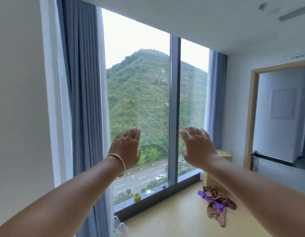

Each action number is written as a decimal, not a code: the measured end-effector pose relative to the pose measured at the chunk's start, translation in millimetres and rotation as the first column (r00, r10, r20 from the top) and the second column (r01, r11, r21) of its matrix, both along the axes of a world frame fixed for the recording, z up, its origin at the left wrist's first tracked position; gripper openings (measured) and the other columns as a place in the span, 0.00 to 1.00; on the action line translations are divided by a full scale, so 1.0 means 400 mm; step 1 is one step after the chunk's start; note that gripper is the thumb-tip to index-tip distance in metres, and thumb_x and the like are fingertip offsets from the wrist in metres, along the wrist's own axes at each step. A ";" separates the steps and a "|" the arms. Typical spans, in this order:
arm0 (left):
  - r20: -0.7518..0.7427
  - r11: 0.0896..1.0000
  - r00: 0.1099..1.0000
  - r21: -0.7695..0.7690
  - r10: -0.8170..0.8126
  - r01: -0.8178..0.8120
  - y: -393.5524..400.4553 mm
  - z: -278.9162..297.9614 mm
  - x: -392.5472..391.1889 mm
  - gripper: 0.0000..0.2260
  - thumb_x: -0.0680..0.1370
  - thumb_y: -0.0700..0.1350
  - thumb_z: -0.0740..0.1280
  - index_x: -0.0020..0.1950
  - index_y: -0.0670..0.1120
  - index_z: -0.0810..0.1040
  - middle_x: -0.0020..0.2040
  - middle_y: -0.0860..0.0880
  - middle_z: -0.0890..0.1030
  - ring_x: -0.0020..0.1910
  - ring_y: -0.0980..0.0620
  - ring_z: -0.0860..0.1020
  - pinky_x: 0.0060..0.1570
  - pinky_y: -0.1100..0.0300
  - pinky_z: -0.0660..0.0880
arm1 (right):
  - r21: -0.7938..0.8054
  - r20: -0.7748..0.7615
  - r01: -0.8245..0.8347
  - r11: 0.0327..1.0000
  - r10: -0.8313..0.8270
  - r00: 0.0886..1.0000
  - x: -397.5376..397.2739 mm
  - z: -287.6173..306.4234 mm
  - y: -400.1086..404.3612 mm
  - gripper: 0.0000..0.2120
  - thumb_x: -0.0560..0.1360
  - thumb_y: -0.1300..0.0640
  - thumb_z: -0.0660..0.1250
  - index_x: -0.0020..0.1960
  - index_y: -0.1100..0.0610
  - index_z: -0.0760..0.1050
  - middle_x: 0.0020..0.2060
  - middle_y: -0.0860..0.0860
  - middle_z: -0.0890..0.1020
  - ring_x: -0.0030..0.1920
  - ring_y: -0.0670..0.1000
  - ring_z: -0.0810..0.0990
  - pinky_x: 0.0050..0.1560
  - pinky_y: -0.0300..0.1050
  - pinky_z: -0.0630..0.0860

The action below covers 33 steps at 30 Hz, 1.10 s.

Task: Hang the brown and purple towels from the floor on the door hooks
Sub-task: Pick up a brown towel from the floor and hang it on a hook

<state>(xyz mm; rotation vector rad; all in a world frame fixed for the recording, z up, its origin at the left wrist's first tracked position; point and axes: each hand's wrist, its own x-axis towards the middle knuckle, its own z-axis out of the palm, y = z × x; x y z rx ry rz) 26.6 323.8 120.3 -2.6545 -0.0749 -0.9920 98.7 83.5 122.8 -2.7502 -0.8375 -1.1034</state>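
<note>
From the head camera I see both of my bare arms stretched forward into the middle of the frame, palms facing away from me toward a tall window (139, 100). My left hand (127, 147) sits just left of center with its fingers straight and held close together, gripping nothing; a thin bracelet (120, 162) circles that wrist. My right hand (197, 146) sits just right of center, level with the left, its fingers loosely spread and slightly bent, also holding nothing. The two hands are apart from each other, with the dark vertical window post (174, 108) showing between them. Through the glass I see a green, tree-covered hill under a pale sky, and below it a road with a white car (160, 177). Grey curtains (81, 100) hang at the left side of the window, and a narrower grey curtain hangs at its right edge. On the dark sill in the lower middle of the frame stand a yellow roll of tape (137, 196) and, farther right, a pair of scissors (162, 186). The towels are in the lower right of the frame, well below my right hand: the brown towel (216, 211) lies crumpled on the pale yellow floor (174, 216), and the purple towel (209, 198) is tangled with it, showing as a strip across the brown cloth. At the right edge of the frame a wood-framed doorway (250, 117) opens onto another room.
</note>
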 end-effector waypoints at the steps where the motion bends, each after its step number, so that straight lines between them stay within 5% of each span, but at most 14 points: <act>1: -0.001 0.999 0.999 -0.012 -0.036 0.036 -0.044 0.000 0.032 0.32 0.78 0.55 0.60 0.77 0.43 0.54 0.75 0.46 0.60 0.74 0.47 0.59 0.73 0.51 0.57 | 0.003 -0.005 0.033 0.999 -0.033 0.999 0.010 -0.003 -0.053 0.29 0.74 0.55 0.61 0.74 0.53 0.59 0.71 0.52 0.64 0.72 0.54 0.60 0.74 0.55 0.53; 20: -0.074 0.862 0.860 -0.013 -0.506 0.506 -0.835 -0.087 0.384 0.34 0.79 0.60 0.57 0.78 0.46 0.49 0.77 0.46 0.55 0.76 0.48 0.54 0.75 0.47 0.50 | 0.001 -0.093 0.565 0.825 -0.563 0.821 0.111 -0.102 -0.849 0.31 0.77 0.53 0.59 0.78 0.51 0.54 0.76 0.54 0.59 0.76 0.55 0.55 0.75 0.58 0.52; 33: -0.059 0.717 0.715 -0.029 -0.697 0.697 -1.206 -0.118 0.544 0.33 0.78 0.59 0.57 0.78 0.46 0.50 0.75 0.48 0.59 0.75 0.48 0.57 0.75 0.47 0.53 | -0.047 -0.139 0.735 0.676 -0.733 0.666 0.135 -0.143 -1.190 0.32 0.79 0.49 0.57 0.78 0.52 0.50 0.76 0.53 0.56 0.76 0.53 0.51 0.75 0.56 0.48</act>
